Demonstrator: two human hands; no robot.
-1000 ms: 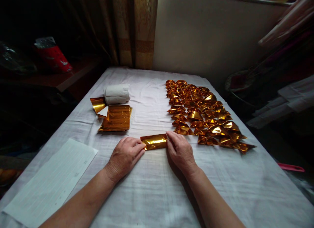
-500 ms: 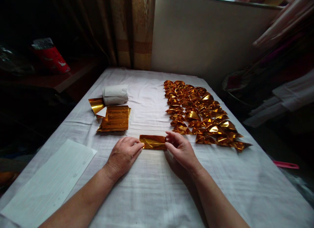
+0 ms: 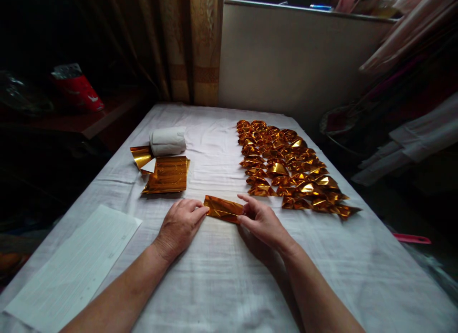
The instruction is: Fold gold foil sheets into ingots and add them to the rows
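Observation:
Between my two hands, a strip of gold foil paper (image 3: 222, 209), folded long and narrow, lies just over the white cloth. Its left end is pinched by the thumb and fingers of my left hand (image 3: 182, 223). The thumb and index finger of my right hand (image 3: 263, 222) grip its right end, with the other fingers curled behind. Beyond the left hand lies a stack of gold foil sheets (image 3: 166, 174). Past the right hand, several rows of folded gold foil pieces (image 3: 277, 168), pointed at their ends, cover the cloth.
A white paper roll (image 3: 168, 140) sits behind the stack. Left of my forearm lies a lined sheet of paper (image 3: 73, 266). The cloth-covered table (image 3: 203, 295) meets a wall and curtain (image 3: 205, 46). A red container (image 3: 83, 93) stands on a side surface.
The foil strip has tilted, its right end now lower and nearer to me. My right hand has shifted slightly with it, while my left hand stays almost still. The whole view has moved a little.

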